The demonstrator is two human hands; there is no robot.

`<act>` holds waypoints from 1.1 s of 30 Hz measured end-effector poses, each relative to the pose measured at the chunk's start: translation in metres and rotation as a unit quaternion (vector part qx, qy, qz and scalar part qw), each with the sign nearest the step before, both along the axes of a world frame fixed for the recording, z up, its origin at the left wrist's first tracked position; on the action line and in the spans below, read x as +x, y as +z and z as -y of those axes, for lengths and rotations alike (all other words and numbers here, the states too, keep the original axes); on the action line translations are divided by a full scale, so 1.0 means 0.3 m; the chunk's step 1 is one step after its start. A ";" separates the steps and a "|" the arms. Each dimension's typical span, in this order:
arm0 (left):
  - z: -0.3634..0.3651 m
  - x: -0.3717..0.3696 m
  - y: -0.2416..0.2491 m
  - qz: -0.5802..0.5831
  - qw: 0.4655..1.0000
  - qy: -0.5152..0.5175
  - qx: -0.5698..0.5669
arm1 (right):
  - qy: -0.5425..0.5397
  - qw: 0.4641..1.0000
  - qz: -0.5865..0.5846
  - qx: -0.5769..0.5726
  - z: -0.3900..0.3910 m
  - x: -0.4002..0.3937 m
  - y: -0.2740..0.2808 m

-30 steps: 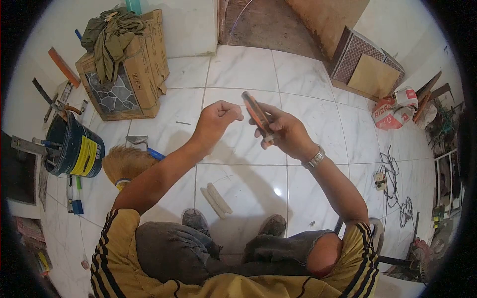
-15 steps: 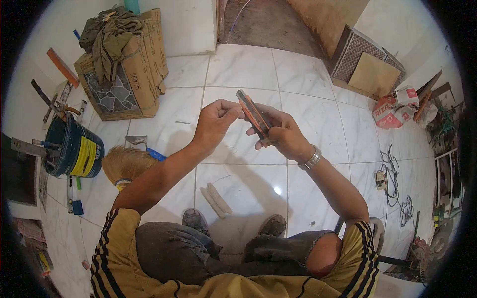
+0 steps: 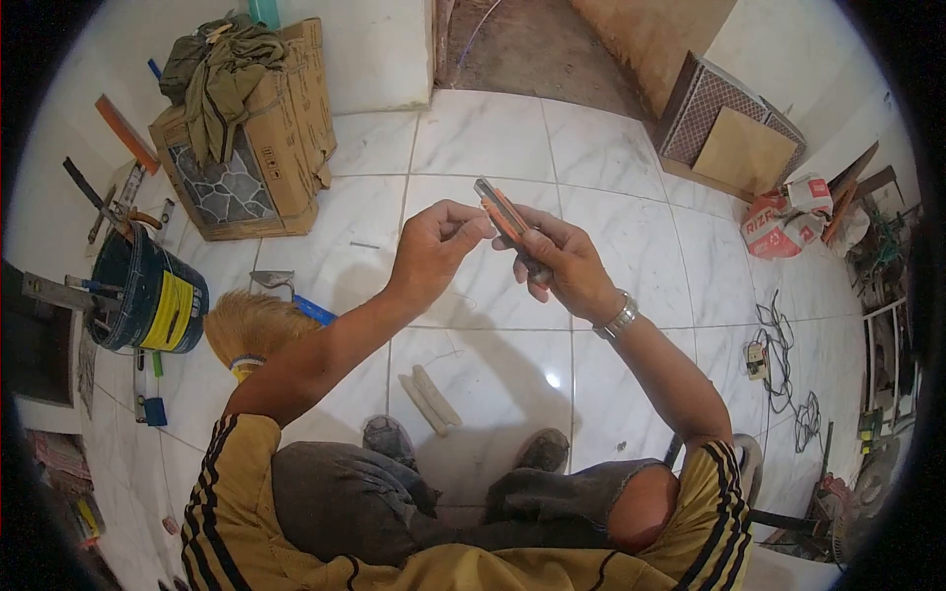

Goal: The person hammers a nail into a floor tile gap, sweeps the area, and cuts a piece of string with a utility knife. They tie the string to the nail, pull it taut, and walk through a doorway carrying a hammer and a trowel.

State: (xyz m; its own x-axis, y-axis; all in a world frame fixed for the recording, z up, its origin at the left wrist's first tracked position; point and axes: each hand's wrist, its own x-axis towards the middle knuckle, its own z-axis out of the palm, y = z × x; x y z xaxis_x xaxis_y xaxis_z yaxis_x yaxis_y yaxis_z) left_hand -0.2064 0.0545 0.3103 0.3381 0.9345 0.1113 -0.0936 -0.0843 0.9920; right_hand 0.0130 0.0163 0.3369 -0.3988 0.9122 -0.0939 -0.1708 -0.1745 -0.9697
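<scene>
An orange and grey utility knife [image 3: 502, 214] with a metal tip points up and to the left in my right hand [image 3: 570, 260]. The right fingers wrap its lower end, with the thumb lying along the body. Close beside the knife, my left hand [image 3: 434, 248] is closed in a pinch; whatever its fingertips hold is too small to make out. Below both hands, a pale spool-like piece [image 3: 430, 399] lies on the floor between my shoes, and a thin line trails near its upper end.
White tiles [image 3: 631, 266] cover the floor. On the left stand a tool bucket [image 3: 148, 295], a broom [image 3: 254, 330], a trowel [image 3: 273, 281] and a cardboard box [image 3: 291, 128] topped with clothing. A nail-like piece [image 3: 365, 245] lies ahead. Black cables [image 3: 778, 355] and a red-white bag [image 3: 774, 225] are right.
The knife has turned slightly in my right hand, and my right thumb has shifted up along its body. My left hand has moved slightly right and down, still pinched beside it.
</scene>
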 end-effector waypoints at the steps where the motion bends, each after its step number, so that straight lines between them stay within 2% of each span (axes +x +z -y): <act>1: 0.000 -0.001 0.001 -0.004 1.000 0.006 0.002 | 0.006 1.000 -0.022 -0.009 0.000 -0.002 0.002; 3: -0.001 -0.002 0.004 -0.011 1.000 0.019 0.004 | 0.026 0.992 -0.111 -0.050 -0.005 -0.001 0.005; 6: -0.005 -0.001 -0.011 0.021 0.999 0.023 -0.016 | 0.033 0.996 -0.076 -0.014 0.003 -0.002 0.006; 12: 0.000 -0.001 -0.009 0.053 0.998 -0.005 -0.021 | 0.037 0.996 -0.071 -0.027 0.008 -0.005 0.012; 18: -0.001 0.013 -0.017 0.045 0.999 0.015 -0.013 | 0.009 0.999 -0.039 -0.004 0.019 -0.015 0.000; 21: -0.004 0.016 -0.019 -0.006 0.999 0.045 -0.008 | 0.008 1.000 0.008 -0.010 0.025 -0.027 0.011; 24: -0.009 0.012 -0.027 -0.005 0.999 0.039 -0.021 | 0.036 0.999 0.016 -0.017 0.015 -0.019 0.000; 33: 0.002 0.019 -0.055 0.042 0.997 0.055 -0.034 | 0.019 0.999 -0.003 -0.038 0.022 -0.044 -0.022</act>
State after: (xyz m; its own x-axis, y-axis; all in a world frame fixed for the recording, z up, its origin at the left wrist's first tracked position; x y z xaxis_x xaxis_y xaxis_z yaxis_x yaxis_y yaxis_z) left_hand -0.2007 0.0540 0.2939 0.2251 0.9718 0.0695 -0.1702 -0.0310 0.9849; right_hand -0.0002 0.0097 0.3303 -0.4341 0.8866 -0.1598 -0.1681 -0.2540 -0.9525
